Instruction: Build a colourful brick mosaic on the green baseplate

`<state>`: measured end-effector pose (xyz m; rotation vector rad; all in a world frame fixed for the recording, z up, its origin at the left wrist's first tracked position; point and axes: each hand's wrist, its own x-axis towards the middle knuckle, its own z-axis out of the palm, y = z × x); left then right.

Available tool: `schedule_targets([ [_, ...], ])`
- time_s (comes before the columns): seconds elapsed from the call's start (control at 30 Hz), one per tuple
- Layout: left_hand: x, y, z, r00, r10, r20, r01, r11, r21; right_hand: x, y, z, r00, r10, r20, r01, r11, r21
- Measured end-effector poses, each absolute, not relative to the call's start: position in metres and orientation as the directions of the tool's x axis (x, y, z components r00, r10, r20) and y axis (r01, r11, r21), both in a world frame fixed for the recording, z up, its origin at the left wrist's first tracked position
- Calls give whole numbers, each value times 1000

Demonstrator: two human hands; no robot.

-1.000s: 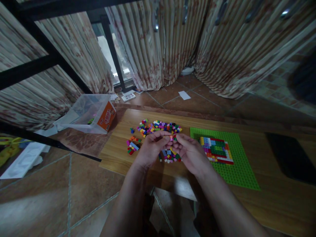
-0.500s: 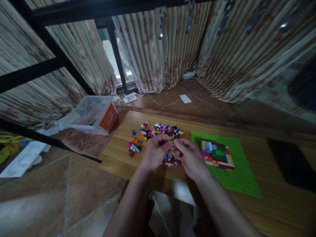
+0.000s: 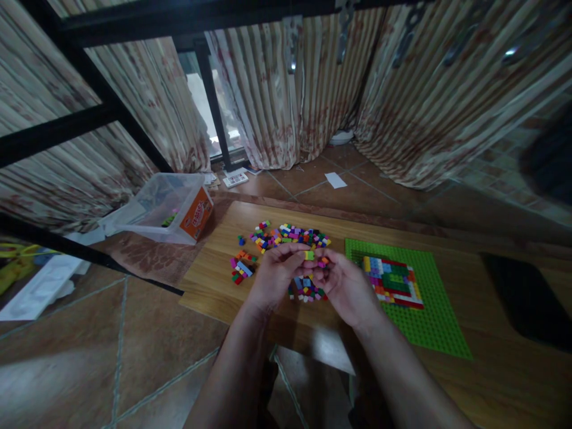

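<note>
Above the pile of loose toy bricks (image 3: pixel 308 232), my left hand (image 3: pixel 274 277) pinches a small lime-green brick (image 3: pixel 309 255) with a yellowish edge between thumb and forefinger. Close beside it, my right hand (image 3: pixel 351 292) has its fingers curled around a small orange brick (image 3: pixel 324 261). The fingertips of both hands nearly meet, and part of the pile is hidden behind them. To the right lies a green baseplate (image 3: pixel 440 298), carrying a low multicoloured brick build (image 3: pixel 395 283) with a green middle.
A smaller group of bricks (image 3: pixel 241 266) lies left of my hands on the wooden table (image 3: pixel 210 286). A clear plastic box (image 3: pixel 165 202) with an orange label stands on the floor beyond the left end. A dark flat object (image 3: pixel 522 292) rests at the right.
My hands have drawn slightly apart at the fingertips. The lime-green brick now shows in my left fingers and an orange one in my right. The build on the baseplate looks the same.
</note>
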<state>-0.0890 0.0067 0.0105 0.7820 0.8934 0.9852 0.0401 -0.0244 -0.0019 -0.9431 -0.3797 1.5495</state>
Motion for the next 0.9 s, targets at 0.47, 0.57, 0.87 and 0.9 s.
schedule_targets([
  [0.47,-81,4,8,282,926,-252,-366,346,864,38,-27,-2,113,952,-283,-574,-170,-801],
  [0.57,-80,3,8,281,940,-195,-372,294,880,39,-26,-1,67,932,-356,-678,-219,-702],
  [0.87,-68,-12,1,319,932,173,56,-201,978,44,-25,-13,75,863,-499,-728,-295,-619],
  [0.9,-66,-13,1,344,922,178,75,-216,973,44,-25,-15,88,852,-515,-716,-306,-628],
])
